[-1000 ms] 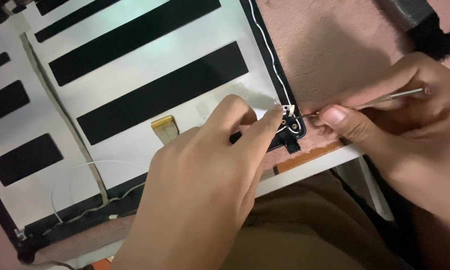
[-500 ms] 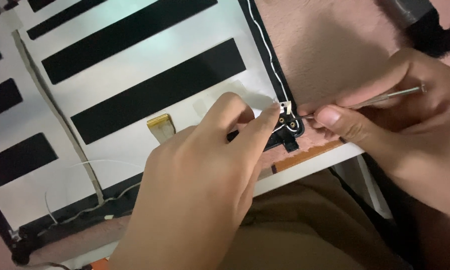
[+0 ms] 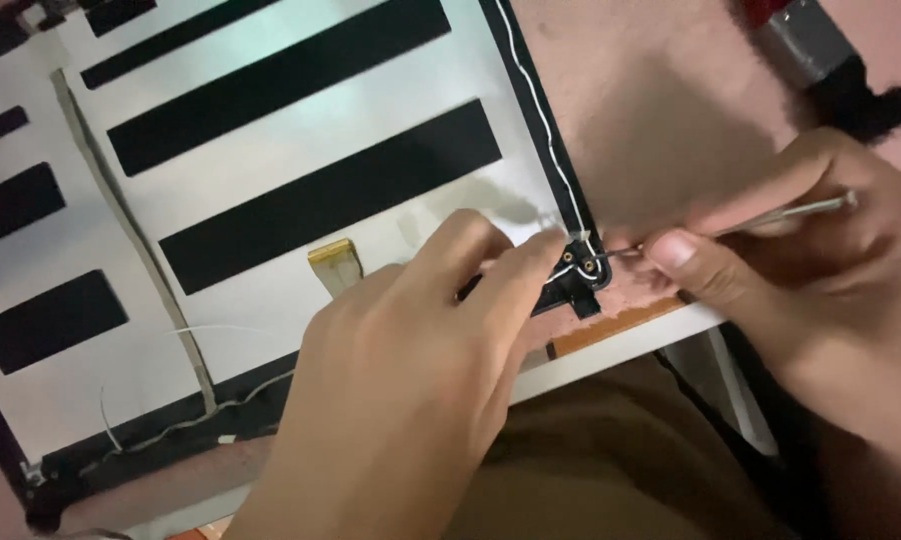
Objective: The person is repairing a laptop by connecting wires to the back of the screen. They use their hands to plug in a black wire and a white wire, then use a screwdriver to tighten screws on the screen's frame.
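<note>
The screen panel (image 3: 301, 140) lies back-up; at centre-right our left hand (image 3: 411, 380) pins its corner bracket (image 3: 571, 280) while our right hand (image 3: 801, 270) pinches a thin tool (image 3: 771, 217) on the screw (image 3: 590, 266), not yet out.

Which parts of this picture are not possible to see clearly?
Head view only:
- Tip of the thin metal tool: too small to tell its kind; the right hand covers its middle.
- Panel corner: partly covered by left hand fingertips.
- Grey and black object: cut by the top edge.
- Panel: cut at the left and top edges.
</note>
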